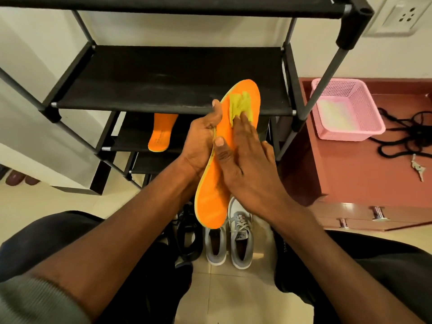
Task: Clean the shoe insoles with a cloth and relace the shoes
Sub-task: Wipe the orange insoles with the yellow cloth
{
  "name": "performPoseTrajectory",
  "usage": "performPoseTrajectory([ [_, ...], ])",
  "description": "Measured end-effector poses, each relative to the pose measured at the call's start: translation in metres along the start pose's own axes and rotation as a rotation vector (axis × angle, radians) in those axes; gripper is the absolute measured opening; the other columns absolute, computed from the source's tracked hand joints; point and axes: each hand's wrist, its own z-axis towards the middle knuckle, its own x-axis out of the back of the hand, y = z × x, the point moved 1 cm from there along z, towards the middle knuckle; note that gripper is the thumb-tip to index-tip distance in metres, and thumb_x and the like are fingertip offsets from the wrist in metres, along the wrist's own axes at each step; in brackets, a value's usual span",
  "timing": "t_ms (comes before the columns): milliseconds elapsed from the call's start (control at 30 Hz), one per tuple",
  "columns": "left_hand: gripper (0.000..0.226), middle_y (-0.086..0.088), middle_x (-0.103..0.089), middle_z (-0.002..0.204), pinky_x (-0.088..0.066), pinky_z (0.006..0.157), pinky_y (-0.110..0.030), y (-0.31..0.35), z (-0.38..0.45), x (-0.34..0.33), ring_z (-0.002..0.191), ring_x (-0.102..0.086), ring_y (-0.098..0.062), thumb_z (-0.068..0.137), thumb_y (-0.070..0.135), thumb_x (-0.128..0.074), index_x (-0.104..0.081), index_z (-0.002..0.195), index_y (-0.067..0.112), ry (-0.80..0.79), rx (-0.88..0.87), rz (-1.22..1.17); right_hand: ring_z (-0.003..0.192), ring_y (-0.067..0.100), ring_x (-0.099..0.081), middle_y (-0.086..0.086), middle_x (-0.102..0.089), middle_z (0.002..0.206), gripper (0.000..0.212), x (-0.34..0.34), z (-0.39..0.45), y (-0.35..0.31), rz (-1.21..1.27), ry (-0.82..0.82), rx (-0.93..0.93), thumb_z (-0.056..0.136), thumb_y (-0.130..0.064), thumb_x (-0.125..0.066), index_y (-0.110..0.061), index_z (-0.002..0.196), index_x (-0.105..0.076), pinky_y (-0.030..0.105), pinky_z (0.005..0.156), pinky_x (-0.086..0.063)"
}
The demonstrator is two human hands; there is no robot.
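Note:
My left hand [201,139] grips an orange insole [214,202] by its left edge and holds it upright in front of the rack, toe end up. My right hand [245,160] lies flat on the insole, its straight fingers pressing a yellow-green cloth [240,105] against the upper part. A second orange insole [162,132] lies on a lower shelf of the rack. Black laces [406,134] lie in a loose tangle on the red cabinet at the right. A black shoe [188,239] stands unlaced on the floor below the insole.
A black shoe rack [163,73] stands straight ahead. A pair of grey-white laced sneakers [228,242] sits on the tiled floor between my knees. On the red cabinet [339,178] are a pink basket [346,108] and keys [418,169].

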Motion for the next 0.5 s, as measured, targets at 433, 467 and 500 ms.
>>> performPoseTrajectory([
  [433,0.048,0.003,-0.074,0.066,-0.058,0.055,-0.022,0.004,0.004,0.009,0.062,-0.073,-0.008,0.114,0.035,-0.025,-0.062,0.101,0.007,-0.053,-0.061,0.009,0.155,-0.005,0.016,-0.020,0.016,0.171,0.084,-0.002,-0.017,-0.005,0.025,-0.122,0.114,0.095,-0.079,-0.007,-0.035,0.164,0.014,0.042,0.128,0.012],
  [467,0.050,-0.001,-0.077,0.078,-0.060,0.061,-0.025,0.002,0.005,0.010,0.072,-0.076,-0.012,0.113,0.038,-0.025,-0.063,0.108,0.007,-0.061,-0.031,-0.011,0.155,-0.003,0.015,-0.020,0.017,0.171,0.085,0.001,-0.011,-0.001,-0.001,-0.101,0.092,0.094,-0.079,-0.005,-0.035,0.164,0.012,0.044,0.128,0.012],
  [500,0.051,-0.004,-0.079,0.090,-0.062,0.067,-0.028,0.001,0.004,0.009,0.081,-0.077,-0.016,0.113,0.041,-0.023,-0.063,0.116,0.009,-0.065,0.012,-0.037,0.156,-0.002,0.014,-0.020,0.018,0.170,0.087,0.005,-0.004,0.002,-0.016,-0.077,0.067,0.092,-0.079,-0.004,-0.033,0.165,0.011,0.046,0.128,0.012],
])
